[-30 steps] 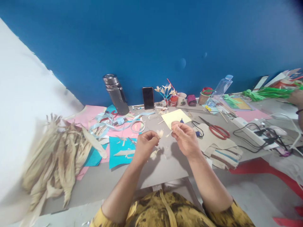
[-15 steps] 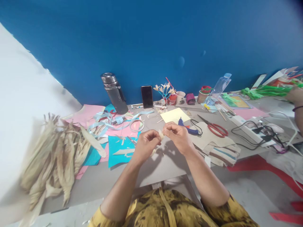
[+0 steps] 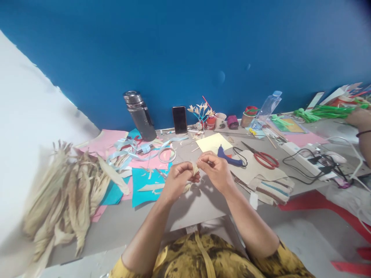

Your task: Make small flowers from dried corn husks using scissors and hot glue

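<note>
Over the front middle of the table, my left hand (image 3: 179, 178) is closed in a pinch on a small pale corn husk flower (image 3: 195, 168). The fingers of my right hand (image 3: 216, 170) are pinched together at the flower's upper right edge, touching it. Fingertips hide part of the flower. Below the hands lie pale husk scraps (image 3: 189, 188). A turquoise sheet (image 3: 142, 198) with cut husk strips is left of my left hand. Beyond my right hand rest a blue glue gun (image 3: 232, 159) and a yellow sheet (image 3: 213, 142).
Dried corn husks (image 3: 69, 197) are heaped at the left. A flask (image 3: 141, 117), a phone (image 3: 179, 119), a vase of husk flowers (image 3: 200, 116) and a tilted bottle (image 3: 266, 110) stand along the wall. Scissors (image 3: 266, 160), a power strip (image 3: 307, 162) and another person's hand (image 3: 359, 117) are on the right.
My left hand has turned slightly, so its lower fingers and more of the husk flower show. My right fingers have shifted slightly left and down along the flower.
</note>
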`<control>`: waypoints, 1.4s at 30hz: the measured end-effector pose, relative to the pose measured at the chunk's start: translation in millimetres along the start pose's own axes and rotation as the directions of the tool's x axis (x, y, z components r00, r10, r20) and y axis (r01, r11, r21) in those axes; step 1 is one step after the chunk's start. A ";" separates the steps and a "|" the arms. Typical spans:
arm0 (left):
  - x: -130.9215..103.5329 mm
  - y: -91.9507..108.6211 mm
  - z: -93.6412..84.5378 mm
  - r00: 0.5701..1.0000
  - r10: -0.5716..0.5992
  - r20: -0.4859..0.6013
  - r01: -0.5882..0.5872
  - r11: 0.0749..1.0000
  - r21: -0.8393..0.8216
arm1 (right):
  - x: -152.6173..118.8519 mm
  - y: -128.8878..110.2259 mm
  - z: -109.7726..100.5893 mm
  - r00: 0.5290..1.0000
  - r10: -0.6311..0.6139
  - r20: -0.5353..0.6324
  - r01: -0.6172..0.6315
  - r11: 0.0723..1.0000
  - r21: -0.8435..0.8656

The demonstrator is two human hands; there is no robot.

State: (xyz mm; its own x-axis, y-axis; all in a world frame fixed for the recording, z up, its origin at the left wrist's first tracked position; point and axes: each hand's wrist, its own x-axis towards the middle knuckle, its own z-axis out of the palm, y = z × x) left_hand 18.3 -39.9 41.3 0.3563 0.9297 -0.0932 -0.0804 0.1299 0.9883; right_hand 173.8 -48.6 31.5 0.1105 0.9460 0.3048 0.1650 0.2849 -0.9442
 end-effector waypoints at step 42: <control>-1.2 -10.2 10.3 0.968 0.179 -0.177 -0.137 0.964 0.229 | -16.0 9.9 2.9 0.998 0.038 -0.043 -0.035 0.997 0.064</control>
State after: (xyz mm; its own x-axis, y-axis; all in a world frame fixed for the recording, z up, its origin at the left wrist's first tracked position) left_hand 28.3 -45.9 32.6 0.1660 0.9840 0.0653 0.0867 -0.0806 0.9930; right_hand 170.8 -60.4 16.9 0.1590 0.9485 0.2740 0.0978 0.2611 -0.9604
